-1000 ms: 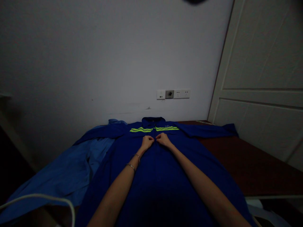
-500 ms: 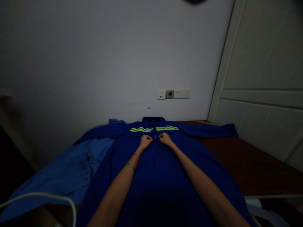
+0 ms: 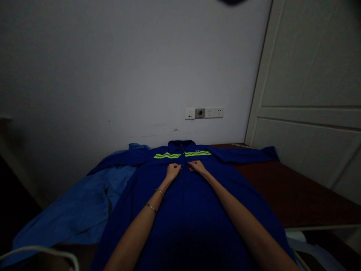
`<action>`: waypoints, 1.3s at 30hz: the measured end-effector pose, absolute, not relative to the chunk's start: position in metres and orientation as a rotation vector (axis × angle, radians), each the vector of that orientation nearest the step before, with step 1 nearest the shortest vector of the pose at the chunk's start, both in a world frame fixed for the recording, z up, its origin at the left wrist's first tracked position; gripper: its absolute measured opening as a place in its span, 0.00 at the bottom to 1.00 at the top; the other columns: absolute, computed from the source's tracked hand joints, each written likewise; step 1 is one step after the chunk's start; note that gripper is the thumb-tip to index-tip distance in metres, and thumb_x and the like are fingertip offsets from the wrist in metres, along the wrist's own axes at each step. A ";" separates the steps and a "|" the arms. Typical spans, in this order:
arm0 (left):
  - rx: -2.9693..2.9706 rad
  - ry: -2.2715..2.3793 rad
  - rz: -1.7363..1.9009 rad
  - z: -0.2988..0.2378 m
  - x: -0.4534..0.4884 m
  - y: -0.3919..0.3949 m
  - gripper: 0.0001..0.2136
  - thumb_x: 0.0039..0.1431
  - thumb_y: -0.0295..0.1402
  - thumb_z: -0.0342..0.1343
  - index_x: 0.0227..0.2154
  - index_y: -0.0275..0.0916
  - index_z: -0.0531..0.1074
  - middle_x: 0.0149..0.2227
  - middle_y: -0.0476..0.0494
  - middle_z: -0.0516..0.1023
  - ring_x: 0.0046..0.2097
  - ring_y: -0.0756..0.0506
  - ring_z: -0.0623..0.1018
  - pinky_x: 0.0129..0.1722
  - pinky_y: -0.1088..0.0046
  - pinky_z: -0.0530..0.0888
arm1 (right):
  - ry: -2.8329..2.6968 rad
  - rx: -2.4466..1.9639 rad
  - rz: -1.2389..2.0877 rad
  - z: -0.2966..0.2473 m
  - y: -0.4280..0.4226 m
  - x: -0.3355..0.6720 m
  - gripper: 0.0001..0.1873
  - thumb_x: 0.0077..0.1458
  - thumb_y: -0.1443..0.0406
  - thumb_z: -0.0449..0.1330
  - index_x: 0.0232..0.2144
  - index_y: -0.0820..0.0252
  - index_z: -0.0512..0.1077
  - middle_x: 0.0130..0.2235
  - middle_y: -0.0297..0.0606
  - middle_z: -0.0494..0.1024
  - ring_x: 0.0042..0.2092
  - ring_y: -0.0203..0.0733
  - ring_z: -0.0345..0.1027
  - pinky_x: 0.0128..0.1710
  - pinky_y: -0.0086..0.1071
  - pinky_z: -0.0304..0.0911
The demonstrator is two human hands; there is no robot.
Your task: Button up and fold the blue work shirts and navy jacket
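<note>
A dark blue work jacket (image 3: 191,210) with yellow-green reflective stripes (image 3: 182,154) lies flat, front up, on a brown table (image 3: 296,195), collar toward the wall. My left hand (image 3: 173,170) and my right hand (image 3: 196,166) rest on its chest just below the stripes, either side of the front closure. Both hands have their fingers curled and pinch the fabric edges at the closure. Two thin bracelets sit on my left wrist.
A lighter blue garment (image 3: 76,210) lies crumpled on the left side of the table. A row of wall sockets (image 3: 204,112) is on the white wall behind. A white panelled door (image 3: 313,98) stands at the right. A white cable (image 3: 42,250) curves at the bottom left.
My hands have stayed at the jacket's closure, shifting slightly apart and a little lower. The view has tipped a little.
</note>
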State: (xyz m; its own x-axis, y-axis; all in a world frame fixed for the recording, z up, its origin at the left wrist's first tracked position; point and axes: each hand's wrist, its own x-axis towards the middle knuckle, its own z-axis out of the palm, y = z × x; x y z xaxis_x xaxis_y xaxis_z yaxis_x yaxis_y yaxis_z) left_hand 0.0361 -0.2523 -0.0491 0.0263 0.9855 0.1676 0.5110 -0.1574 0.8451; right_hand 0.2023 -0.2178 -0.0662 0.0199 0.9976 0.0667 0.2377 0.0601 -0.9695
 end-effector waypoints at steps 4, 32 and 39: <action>1.813 1.405 0.644 -0.039 0.033 -0.279 0.15 0.52 0.39 0.51 0.19 0.32 0.70 0.13 0.52 0.66 0.14 0.55 0.63 0.15 0.80 0.59 | -1.394 -1.302 0.921 -0.062 -0.233 0.205 0.06 0.47 0.69 0.53 0.26 0.64 0.70 0.24 0.34 0.73 0.24 0.30 0.66 0.23 0.21 0.63; 1.475 1.220 0.730 -0.039 0.014 -0.315 0.07 0.41 0.32 0.56 0.19 0.31 0.72 0.14 0.53 0.65 0.16 0.56 0.63 0.16 0.81 0.57 | -1.632 -1.090 1.221 -0.058 -0.313 0.183 0.10 0.37 0.67 0.64 0.27 0.67 0.73 0.21 0.31 0.72 0.19 0.28 0.62 0.17 0.22 0.62; 1.522 1.122 0.537 -0.030 0.003 -0.325 0.08 0.35 0.30 0.58 0.22 0.31 0.74 0.22 0.48 0.73 0.20 0.56 0.67 0.18 0.82 0.60 | -1.562 -1.105 1.267 -0.060 -0.309 0.184 0.09 0.36 0.67 0.65 0.24 0.68 0.73 0.19 0.30 0.70 0.21 0.29 0.63 0.19 0.24 0.64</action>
State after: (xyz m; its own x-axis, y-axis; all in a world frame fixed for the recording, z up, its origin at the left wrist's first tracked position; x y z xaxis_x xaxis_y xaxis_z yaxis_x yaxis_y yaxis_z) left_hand 0.0031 -0.3245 -0.0297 0.4455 0.8642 -0.2338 0.3601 0.0661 0.9306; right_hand 0.1836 -0.3095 -0.0596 -0.2766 0.9586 0.0683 0.1310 0.1080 -0.9855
